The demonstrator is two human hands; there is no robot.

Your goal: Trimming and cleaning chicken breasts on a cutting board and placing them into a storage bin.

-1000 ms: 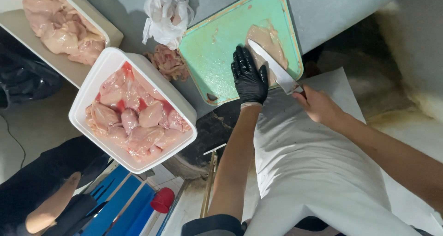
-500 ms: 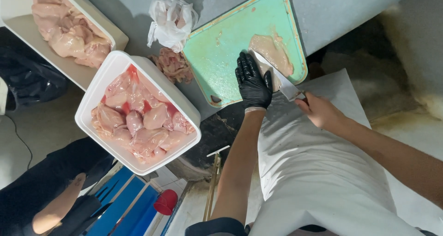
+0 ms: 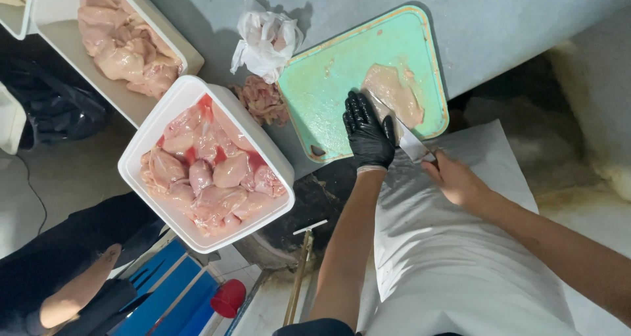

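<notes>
The grey table [image 3: 499, 20] holds everything. On it sit two white tubs: the nearer tub [image 3: 263, 148] is heaped with raw chicken pieces in pink juice, and the farther tub [image 3: 187, 56] holds a paler pile. By this, most of the meat looks uncut, so the work seems far from its end.

The green cutting board [image 3: 328, 93] lies at the table's near edge. One flat chicken piece [image 3: 394, 93] rests on its right half, whole as far as can be seen, with the knife [image 3: 411, 139] laid against its near edge. The left hand [image 3: 368, 132], in a black glove, lies flat with fingers spread on the board, touching the meat and holding nothing. The bare right hand [image 3: 457, 178] is closed around the knife handle.

Just left of the board lies a small heap of trimmings [image 3: 259, 99], with a crumpled white bag [image 3: 266, 40] beside it. Nothing crowds the board itself; the trimmings and the nearer tub stand close on the left.
</notes>
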